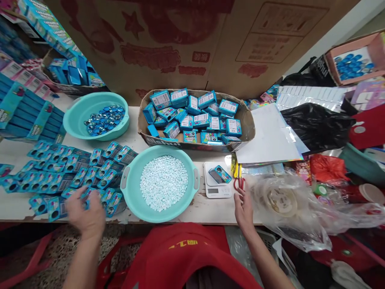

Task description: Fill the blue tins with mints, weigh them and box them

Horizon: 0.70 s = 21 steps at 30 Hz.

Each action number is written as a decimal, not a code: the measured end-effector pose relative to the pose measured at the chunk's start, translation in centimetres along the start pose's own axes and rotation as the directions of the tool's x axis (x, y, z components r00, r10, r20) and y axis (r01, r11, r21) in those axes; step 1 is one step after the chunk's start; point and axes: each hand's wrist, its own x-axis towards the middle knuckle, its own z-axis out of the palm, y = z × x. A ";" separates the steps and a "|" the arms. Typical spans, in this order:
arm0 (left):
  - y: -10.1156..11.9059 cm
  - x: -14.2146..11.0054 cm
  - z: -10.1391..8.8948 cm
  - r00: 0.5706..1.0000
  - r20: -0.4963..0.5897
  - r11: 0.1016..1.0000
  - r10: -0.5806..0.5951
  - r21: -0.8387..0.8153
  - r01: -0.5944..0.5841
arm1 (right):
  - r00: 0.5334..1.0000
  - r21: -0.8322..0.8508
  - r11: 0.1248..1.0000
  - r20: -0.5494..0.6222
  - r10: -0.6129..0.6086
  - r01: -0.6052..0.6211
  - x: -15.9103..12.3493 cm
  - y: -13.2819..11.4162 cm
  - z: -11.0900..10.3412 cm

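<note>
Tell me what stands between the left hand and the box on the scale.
The bowl of white pellets stands between the left hand and the scale bearing the box; a few blue boxes also stand between hand and bowl.

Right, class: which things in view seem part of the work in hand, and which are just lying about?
Probably part of the work:
small blue printed boxes by the left hand
turquoise plastic basin of pale pellets
white digital scale, one blue box on it
turquoise plastic basin of shiny blue round pieces

Apparently just lying about:
black plastic bag
crumpled red plastic bag
clear plastic bag
</note>
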 end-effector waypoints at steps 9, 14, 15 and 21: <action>7.6 -8.0 6.3 0.136 0.971 0.826 0.196 -0.088 -0.557 | 0.995 0.102 0.990 -0.005 0.097 -0.096 -1.0 1.8 -0.2; 8.2 -8.4 6.6 -0.007 0.994 0.799 0.106 -0.089 -0.594 | 0.993 0.134 0.984 -0.002 0.119 -0.118 -0.9 2.2 -0.1; 8.2 -8.3 6.5 -0.012 0.993 0.804 0.116 -0.101 -0.585 | 0.992 0.142 0.982 0.001 0.125 -0.124 -0.9 2.3 0.0; 7.1 -8.4 5.8 0.080 0.981 0.860 0.177 -0.114 -0.497 | 0.993 0.167 0.979 0.016 0.120 -0.121 -0.2 1.7 0.8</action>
